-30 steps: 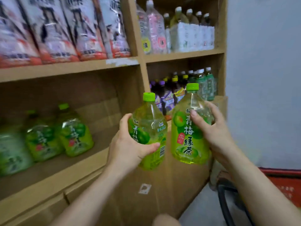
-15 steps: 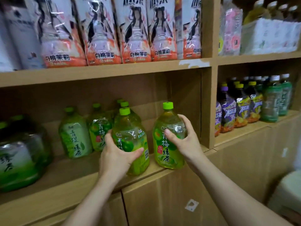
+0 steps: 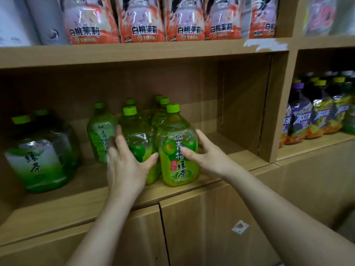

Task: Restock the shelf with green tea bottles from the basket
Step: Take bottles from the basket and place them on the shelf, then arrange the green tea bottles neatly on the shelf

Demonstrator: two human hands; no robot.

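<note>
Two green tea bottles with lime caps stand side by side at the front of the middle shelf (image 3: 240, 156). My left hand (image 3: 124, 166) lies against the left bottle (image 3: 134, 131), fingers straight up its left side and thumb spread across its front. The right bottle (image 3: 178, 143) is held by my right hand (image 3: 207, 156), thumb on the label and fingers round its right side. Behind them stand several more green tea bottles (image 3: 99, 131). The basket is out of view.
Large green tea jugs (image 3: 36, 156) fill the shelf's left end. To the right of the bottles the shelf board runs bare up to the wooden divider (image 3: 274, 104). Purple and yellow drink bottles (image 3: 315, 116) sit beyond it. Peach-labelled packs (image 3: 142, 22) line the shelf above.
Both bottles went from being carried in the air to standing on the shelf in front of the others. My left hand's fingers have straightened. The view has moved closer and to the left.
</note>
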